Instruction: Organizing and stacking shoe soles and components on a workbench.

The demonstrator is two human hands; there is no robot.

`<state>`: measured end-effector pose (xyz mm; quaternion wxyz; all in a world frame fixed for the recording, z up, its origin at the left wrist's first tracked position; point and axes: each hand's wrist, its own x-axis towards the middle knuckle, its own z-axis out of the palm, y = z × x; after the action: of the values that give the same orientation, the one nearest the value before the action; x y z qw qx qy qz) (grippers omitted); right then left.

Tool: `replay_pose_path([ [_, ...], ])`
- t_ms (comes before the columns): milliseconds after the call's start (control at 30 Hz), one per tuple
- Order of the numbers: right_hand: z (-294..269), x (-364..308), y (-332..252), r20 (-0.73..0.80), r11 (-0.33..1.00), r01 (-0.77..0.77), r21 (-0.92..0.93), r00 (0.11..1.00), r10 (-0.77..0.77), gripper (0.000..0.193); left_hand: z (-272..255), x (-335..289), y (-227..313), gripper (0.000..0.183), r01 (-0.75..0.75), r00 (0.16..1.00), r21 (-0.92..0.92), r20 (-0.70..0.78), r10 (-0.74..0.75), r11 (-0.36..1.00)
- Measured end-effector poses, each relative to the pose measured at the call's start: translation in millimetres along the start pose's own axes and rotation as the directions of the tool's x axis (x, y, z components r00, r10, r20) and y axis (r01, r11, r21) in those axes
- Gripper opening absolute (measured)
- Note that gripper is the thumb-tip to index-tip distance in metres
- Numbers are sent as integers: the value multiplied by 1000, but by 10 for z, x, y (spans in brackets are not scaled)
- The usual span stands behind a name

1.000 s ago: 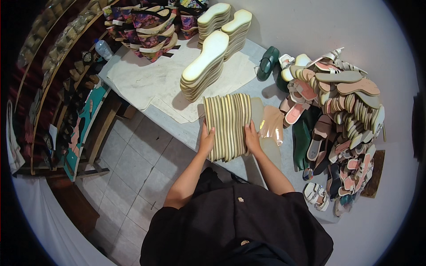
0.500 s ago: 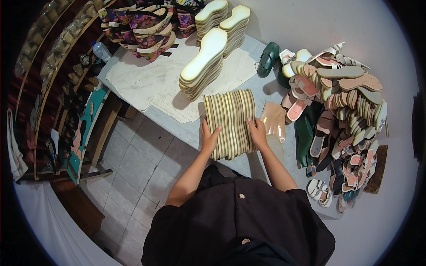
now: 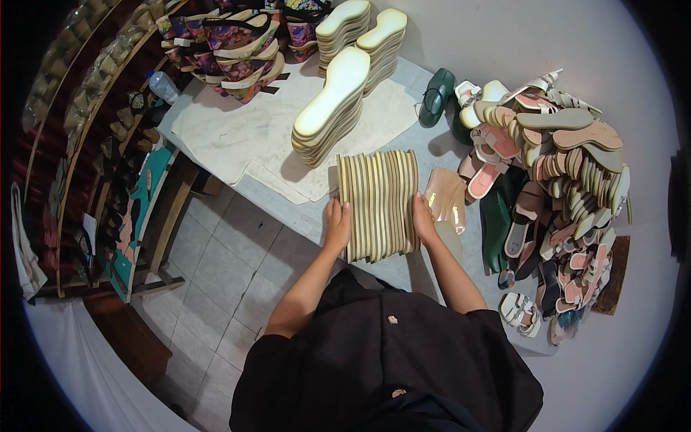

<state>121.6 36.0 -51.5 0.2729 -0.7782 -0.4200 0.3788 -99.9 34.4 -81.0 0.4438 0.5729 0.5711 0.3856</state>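
Note:
A row of thin shoe soles [image 3: 379,203] stands on edge on the grey table [image 3: 288,219], packed side by side with cream and dark edges showing. My left hand [image 3: 337,225] presses flat against the row's left end. My right hand [image 3: 423,218] presses against its right end. Both hands squeeze the row between them near the table's front edge. A stack of cream flat soles [image 3: 332,106] lies just beyond the row.
More cream sole stacks [image 3: 363,30] and patterned wedge sandals [image 3: 234,43] stand at the back. A big heap of pink and beige sandals and soles [image 3: 558,180] fills the right side. A dark green shoe [image 3: 437,95], clear plastic pieces [image 3: 446,200], white cloth [image 3: 237,133], tiled floor [image 3: 216,266] left.
The row of soles and both hands sit slightly lower and closer to me; the hands keep the same grip on the row's two ends.

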Motion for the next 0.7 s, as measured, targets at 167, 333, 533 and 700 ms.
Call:
replay_pose_path([
  [167, 63, 119, 191, 36, 901, 255, 351, 958, -285, 49, 113, 13, 300, 63, -19, 997, -224, -73, 3, 974],
  [333, 163, 3, 97, -78, 889, 458, 5, 887, -456, 59, 117, 9, 272, 77, -128, 987, -46, -102, 122, 991],
  [533, 6, -151, -84, 137, 794, 272, 544, 905, -404, 62, 35, 53, 365, 80, -52, 999, -182, -4, 52, 982],
  [700, 52, -69, 74, 84, 817, 388, 427, 882, -463, 66, 72, -6, 357, 77, -151, 981, 126, -103, 164, 981],
])
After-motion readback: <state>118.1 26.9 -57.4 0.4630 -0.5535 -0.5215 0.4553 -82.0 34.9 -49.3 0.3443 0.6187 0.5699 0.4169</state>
